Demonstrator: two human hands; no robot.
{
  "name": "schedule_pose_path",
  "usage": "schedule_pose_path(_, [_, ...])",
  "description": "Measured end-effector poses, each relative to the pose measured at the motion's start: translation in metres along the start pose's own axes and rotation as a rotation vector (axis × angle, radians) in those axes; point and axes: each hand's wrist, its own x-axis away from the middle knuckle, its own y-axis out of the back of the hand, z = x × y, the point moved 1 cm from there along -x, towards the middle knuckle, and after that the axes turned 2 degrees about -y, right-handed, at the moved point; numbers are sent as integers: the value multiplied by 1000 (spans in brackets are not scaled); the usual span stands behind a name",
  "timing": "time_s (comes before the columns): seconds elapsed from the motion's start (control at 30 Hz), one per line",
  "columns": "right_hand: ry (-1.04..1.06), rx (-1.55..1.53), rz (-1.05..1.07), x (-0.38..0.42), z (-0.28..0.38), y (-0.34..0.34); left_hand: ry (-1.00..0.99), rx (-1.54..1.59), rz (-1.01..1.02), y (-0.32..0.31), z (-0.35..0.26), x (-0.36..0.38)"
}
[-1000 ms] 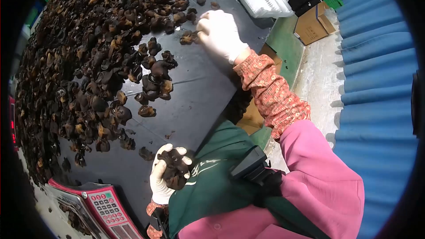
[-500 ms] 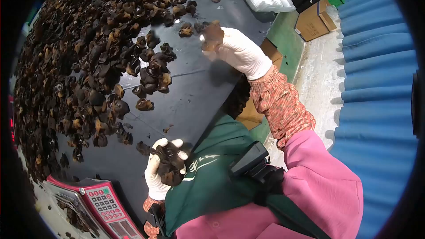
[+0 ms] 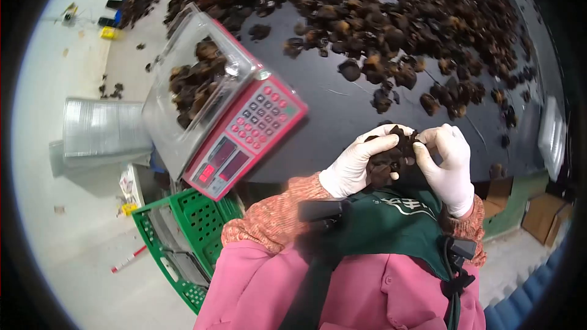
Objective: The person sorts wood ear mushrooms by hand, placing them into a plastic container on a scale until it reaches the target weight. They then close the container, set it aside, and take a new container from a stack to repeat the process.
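Observation:
Both my hands wear white gloves and meet in front of my green apron, at the near edge of the dark table (image 3: 287, 153). My left hand (image 3: 354, 162) is closed around several dark brown wood ear mushrooms (image 3: 384, 165). Against the same bunch, my right hand (image 3: 448, 162) pinches a wood ear with thumb and fingers. Part of the bunch is hidden by the fingers. A wide heap of wood ear mushrooms (image 3: 391, 30) covers the far side of the table, with loose ones lying nearer.
Left of my hands stands a red scale (image 3: 284, 107) bearing a clear plastic tray (image 3: 211, 24) of wood ears. Stacked clear trays (image 3: 101, 128) sit further left, above a green crate (image 3: 199, 214). Cardboard boxes (image 3: 544, 217) are at the right.
The view has swung left, bringing the scale and crate into sight. My right hand has come back from over the table, where it held a wood ear, to my left hand's bunch.

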Motion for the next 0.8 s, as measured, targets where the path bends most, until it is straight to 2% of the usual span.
schedule_pose_path(0.07, [119, 75, -42, -16, 21, -11, 7, 85, 18, 5, -11, 14])
schedule_pose_path(0.13, [251, 164, -24, -31, 38, -20, -61, 71, -81, 9, -24, 21])
schedule_pose_path(0.27, [373, 56, 77, -54, 66, -23, -215, 44, -280, 0, -61, 55])
schedule_pose_path(0.3, [399, 21, 20, -58, 69, -23, -298, 19, -207, 6, -75, 67])
schedule_pose_path(0.33, [400, -14, -20, -62, 70, -21, -336, -125, -388, 9, -90, 85])
schedule_pose_path(0.37, [398, -48, -61, -67, 69, -18, -501, -45, -263, 8, -103, 101])
schedule_pose_path(0.47, [294, -144, -123, -68, 63, -12, -953, -274, -553, 6, -163, 146])
schedule_pose_path(0.53, [214, -163, -138, -62, 50, -13, -1162, -475, -760, 10, -200, 177])
schedule_pose_path(0.6, [181, -143, -128, -56, 40, -12, -1271, -843, -815, 2, -223, 188])
schedule_pose_path(0.63, [164, -135, -122, -53, 35, -12, -1296, -919, -881, 0, -226, 184])
schedule_pose_path(0.67, [146, -126, -116, -50, 31, -13, -1244, -1078, -931, 14, -234, 185])
schedule_pose_path(0.73, [114, -111, -97, -46, 24, -16, -1237, -1836, -925, 23, -237, 165])
schedule_pose_path(0.77, [58, -141, -89, -44, 22, -19, -1059, -1957, -862, 21, -233, 156])
schedule_pose_path(0.8, [52, -140, -88, -43, 21, -21, -947, -2328, -827, 35, -236, 149])
